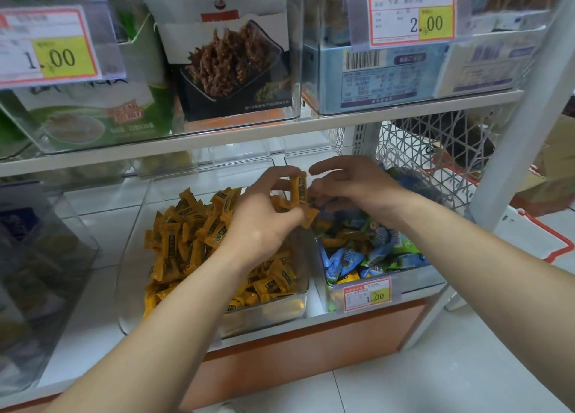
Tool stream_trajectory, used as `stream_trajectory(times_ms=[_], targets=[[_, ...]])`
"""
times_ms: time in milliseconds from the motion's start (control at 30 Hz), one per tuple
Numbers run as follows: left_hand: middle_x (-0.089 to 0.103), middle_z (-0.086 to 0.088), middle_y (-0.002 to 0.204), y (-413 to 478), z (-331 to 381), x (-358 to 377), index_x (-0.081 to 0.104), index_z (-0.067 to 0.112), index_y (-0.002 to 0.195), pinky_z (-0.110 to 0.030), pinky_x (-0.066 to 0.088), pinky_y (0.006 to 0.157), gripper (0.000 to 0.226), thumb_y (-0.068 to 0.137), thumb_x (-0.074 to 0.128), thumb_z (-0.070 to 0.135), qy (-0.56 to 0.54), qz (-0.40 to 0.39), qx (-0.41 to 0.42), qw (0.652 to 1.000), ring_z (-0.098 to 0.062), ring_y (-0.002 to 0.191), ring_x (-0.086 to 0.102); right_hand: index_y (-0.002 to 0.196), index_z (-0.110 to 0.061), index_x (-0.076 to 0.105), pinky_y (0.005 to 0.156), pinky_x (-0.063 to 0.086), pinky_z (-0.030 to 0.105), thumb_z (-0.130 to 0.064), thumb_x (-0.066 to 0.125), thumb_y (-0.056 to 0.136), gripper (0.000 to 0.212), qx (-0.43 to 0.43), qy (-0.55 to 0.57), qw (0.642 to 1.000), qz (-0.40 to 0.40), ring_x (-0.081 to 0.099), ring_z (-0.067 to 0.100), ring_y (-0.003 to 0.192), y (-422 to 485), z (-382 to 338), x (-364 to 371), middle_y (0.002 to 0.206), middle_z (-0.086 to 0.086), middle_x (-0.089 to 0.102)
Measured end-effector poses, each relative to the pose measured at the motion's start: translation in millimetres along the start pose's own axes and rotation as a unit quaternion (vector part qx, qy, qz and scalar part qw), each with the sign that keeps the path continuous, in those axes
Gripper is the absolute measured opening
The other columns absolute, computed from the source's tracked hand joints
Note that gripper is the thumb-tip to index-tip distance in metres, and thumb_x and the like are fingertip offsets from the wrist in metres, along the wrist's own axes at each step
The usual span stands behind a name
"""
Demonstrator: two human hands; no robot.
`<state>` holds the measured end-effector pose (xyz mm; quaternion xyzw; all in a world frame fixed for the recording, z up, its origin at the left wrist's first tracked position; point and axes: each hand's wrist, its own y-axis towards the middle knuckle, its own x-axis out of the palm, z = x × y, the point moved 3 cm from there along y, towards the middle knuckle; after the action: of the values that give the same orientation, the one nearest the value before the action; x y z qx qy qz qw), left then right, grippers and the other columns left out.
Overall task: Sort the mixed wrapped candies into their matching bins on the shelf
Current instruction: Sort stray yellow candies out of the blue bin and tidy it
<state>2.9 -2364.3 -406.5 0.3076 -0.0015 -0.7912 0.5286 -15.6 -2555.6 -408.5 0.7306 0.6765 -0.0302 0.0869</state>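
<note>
Both hands meet above the gap between two clear bins on the bottom shelf (102, 226). Left hand (267, 213) pinches a yellow candy (299, 188) upright between thumb and fingertips, with a few more yellow pieces bunched under its palm. Right hand (351, 182) curls its fingers in toward that same candy, fingertips just beside it; whether it grips anything I cannot tell.

Below the left hand, the left bin (130, 272) is heaped with yellow candies (183, 235), thickest toward its rear and right side. Its front wall stands near the shelf's front lip. Just beside it, the mixed bin (417, 283) holds blue, green and a few yellow wrappers (351, 257), and a price tag (367, 294) reading 1.00 hangs on its front. The two bins' side walls run close together with only a narrow slot between them.

Overhead, the upper shelf board (311, 123) sits low over the hands, leaving shallow room to lift. A white post (522, 117) closes the right side, with a wire basket (420, 151) behind the right hand. Left of the yellow candies' bin lies bare shelf, then another clear bin (46, 257) at the far left.

An orange panel (311, 350) fronts the base, above pale floor tiles (435, 381).
</note>
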Motion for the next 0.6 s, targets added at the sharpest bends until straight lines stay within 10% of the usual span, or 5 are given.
stream_trajectory(times_ms=[133,367,600], targets=[[0.064,0.016,0.095,1,-12,-18,0.053,0.045,0.108,-0.007,0.044,0.057,0.045,0.080,0.077,0.020,0.027,0.023,-0.013,0.999,0.004,0.078,0.062,0.106,-0.019,0.073,0.076,0.059,0.027,-0.026,0.068,0.094,0.015,0.020,-0.155,0.988,0.004,0.073,0.015,0.087,3,17,-20,0.094,-0.001,0.077],[0.062,0.018,0.100,5,-30,-38,0.059,0.039,0.111,-0.015,0.049,0.055,0.041,0.081,0.077,0.019,0.007,0.087,-0.065,0.994,-0.004,0.079,0.064,0.119,-0.037,0.066,0.090,0.051,0.028,-0.047,0.066,0.091,0.030,0.082,-0.472,0.859,-0.182,0.063,0.010,0.104,-5,48,-22,0.112,-0.015,0.067],[0.060,0.005,0.125,9,-36,-42,0.055,0.038,0.132,-0.021,0.037,0.072,0.048,0.086,0.069,0.036,0.284,-0.019,-0.054,0.957,-0.015,0.103,0.059,0.133,-0.034,0.059,0.080,0.043,0.023,-0.061,0.061,0.088,0.052,0.097,-0.516,0.824,-0.215,0.054,0.010,0.103,0,61,-18,0.119,-0.016,0.058]])
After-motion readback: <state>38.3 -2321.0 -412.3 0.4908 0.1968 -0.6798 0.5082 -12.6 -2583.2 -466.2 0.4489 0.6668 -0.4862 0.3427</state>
